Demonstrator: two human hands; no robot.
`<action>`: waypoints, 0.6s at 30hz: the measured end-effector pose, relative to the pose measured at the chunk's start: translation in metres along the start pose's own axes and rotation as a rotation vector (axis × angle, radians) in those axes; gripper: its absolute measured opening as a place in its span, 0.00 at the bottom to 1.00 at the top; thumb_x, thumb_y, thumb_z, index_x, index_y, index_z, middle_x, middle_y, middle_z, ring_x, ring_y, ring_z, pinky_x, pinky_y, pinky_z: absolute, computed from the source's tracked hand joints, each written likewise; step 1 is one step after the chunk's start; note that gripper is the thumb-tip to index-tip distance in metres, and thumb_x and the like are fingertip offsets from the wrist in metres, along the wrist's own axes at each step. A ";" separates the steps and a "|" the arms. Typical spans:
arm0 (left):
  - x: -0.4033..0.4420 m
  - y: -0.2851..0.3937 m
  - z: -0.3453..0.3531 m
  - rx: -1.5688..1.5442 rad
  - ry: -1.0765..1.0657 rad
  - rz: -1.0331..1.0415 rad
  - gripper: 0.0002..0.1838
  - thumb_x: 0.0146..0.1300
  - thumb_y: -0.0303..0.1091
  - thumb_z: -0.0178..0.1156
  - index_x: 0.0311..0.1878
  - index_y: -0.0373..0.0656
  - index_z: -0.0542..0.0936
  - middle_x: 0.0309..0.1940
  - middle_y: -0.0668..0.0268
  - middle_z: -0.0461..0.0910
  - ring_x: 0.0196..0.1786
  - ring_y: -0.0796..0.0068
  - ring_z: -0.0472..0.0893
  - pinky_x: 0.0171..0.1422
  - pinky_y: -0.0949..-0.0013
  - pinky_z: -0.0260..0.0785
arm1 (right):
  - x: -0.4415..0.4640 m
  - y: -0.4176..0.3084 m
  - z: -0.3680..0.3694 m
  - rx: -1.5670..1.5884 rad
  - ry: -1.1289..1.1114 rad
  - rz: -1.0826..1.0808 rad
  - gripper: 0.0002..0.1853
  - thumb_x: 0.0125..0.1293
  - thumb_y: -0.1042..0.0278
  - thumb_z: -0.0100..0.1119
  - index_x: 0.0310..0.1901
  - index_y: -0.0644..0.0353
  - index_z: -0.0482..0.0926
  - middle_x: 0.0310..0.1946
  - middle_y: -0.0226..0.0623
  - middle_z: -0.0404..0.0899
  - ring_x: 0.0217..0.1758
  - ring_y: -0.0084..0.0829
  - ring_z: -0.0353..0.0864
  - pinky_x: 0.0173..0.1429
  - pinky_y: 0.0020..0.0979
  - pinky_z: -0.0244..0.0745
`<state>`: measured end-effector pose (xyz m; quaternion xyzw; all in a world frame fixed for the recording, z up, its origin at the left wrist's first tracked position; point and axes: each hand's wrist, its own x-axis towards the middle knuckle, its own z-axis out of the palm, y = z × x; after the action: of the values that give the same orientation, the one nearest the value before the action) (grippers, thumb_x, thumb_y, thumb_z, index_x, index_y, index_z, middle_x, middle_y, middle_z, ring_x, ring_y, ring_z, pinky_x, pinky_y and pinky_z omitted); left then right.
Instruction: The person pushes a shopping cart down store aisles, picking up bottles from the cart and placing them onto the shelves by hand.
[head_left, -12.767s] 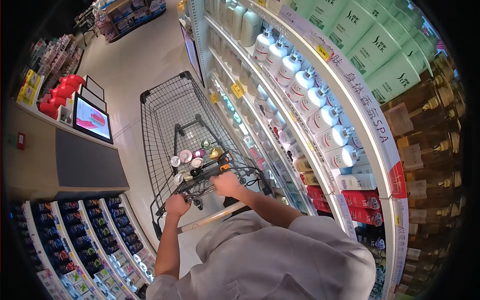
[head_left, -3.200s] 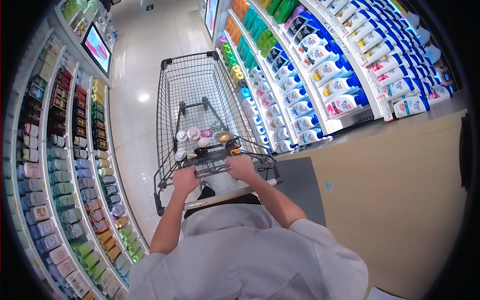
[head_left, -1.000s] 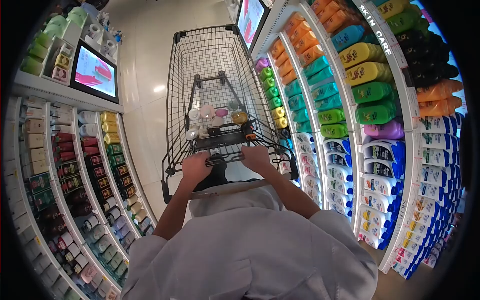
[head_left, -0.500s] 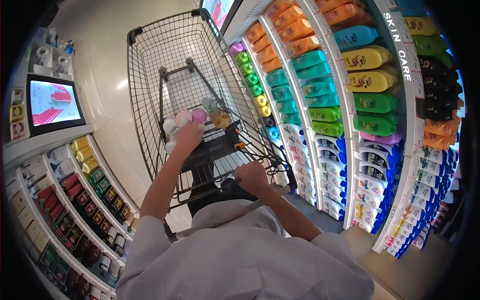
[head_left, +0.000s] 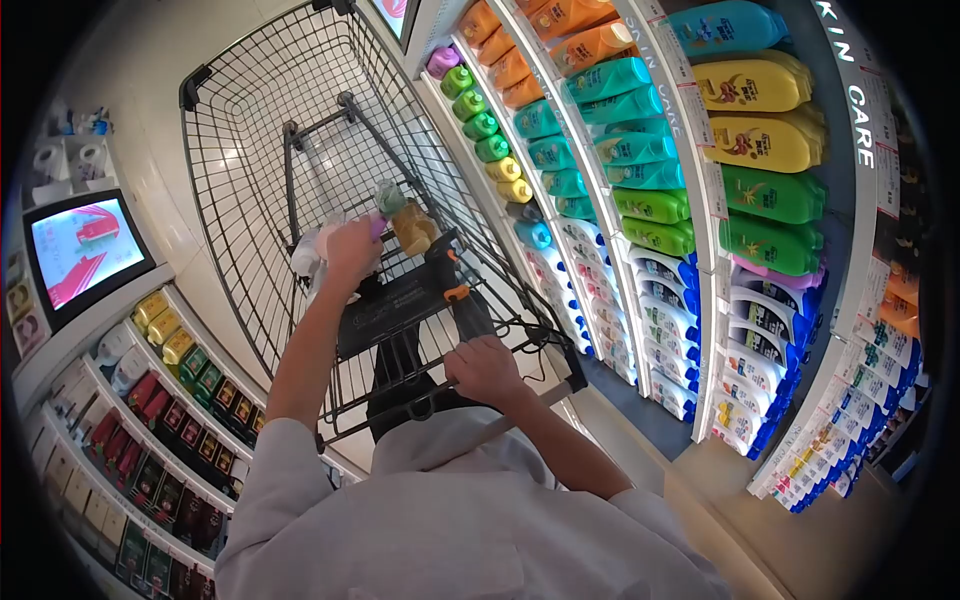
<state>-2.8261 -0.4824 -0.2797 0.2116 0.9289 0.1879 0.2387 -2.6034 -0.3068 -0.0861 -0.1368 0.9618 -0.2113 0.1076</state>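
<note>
My left hand (head_left: 353,252) reaches into the rear of a black wire shopping cart (head_left: 245,190), curled over a cluster of items. A white and pale pink item (head_left: 310,250) shows left of the hand, and a bit of purple (head_left: 376,226) shows at its right; what the fingers grip is hidden. Right of them sit an amber-coloured item (head_left: 414,230) and a clear greenish one (head_left: 389,196). My right hand (head_left: 483,368) is closed in a fist just above the cart's handle bar (head_left: 500,425); what it holds cannot be made out.
Shelves of shampoo and lotion bottles (head_left: 765,140) rise close on the right. To the left are shelves of boxed goods (head_left: 165,420) and a lit screen (head_left: 88,255). Pale floor tiles (head_left: 140,130) run along the cart's left side.
The view has shifted, so the cart sits further left and the right shelves look nearer. My left hand now covers more of the pink and purple items. My right hand stays closed near the handle.
</note>
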 end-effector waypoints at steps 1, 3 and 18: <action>-0.015 0.009 -0.030 -0.018 0.002 -0.013 0.18 0.60 0.41 0.66 0.48 0.40 0.82 0.32 0.54 0.85 0.37 0.50 0.86 0.41 0.52 0.79 | 0.000 0.001 -0.001 0.003 0.005 -0.007 0.08 0.50 0.69 0.66 0.30 0.50 0.75 0.25 0.27 0.73 0.32 0.30 0.78 0.43 0.34 0.71; -0.046 0.026 -0.089 -0.052 0.024 -0.050 0.18 0.59 0.44 0.67 0.46 0.42 0.83 0.36 0.54 0.86 0.38 0.49 0.86 0.42 0.52 0.78 | 0.000 0.006 0.001 0.005 0.018 -0.040 0.08 0.51 0.68 0.66 0.32 0.50 0.76 0.25 0.27 0.74 0.32 0.30 0.79 0.44 0.34 0.72; -0.204 0.240 -0.307 -0.782 0.378 0.178 0.20 0.66 0.45 0.69 0.40 0.33 0.87 0.27 0.68 0.83 0.32 0.83 0.80 0.37 0.74 0.72 | -0.004 0.055 -0.176 1.675 -0.444 0.159 0.46 0.69 0.38 0.64 0.77 0.57 0.55 0.61 0.43 0.76 0.57 0.38 0.84 0.52 0.36 0.83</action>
<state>-2.7512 -0.4556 0.1528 0.1466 0.7933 0.5806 0.1096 -2.6579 -0.1911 0.0473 0.0169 0.4531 -0.8098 0.3724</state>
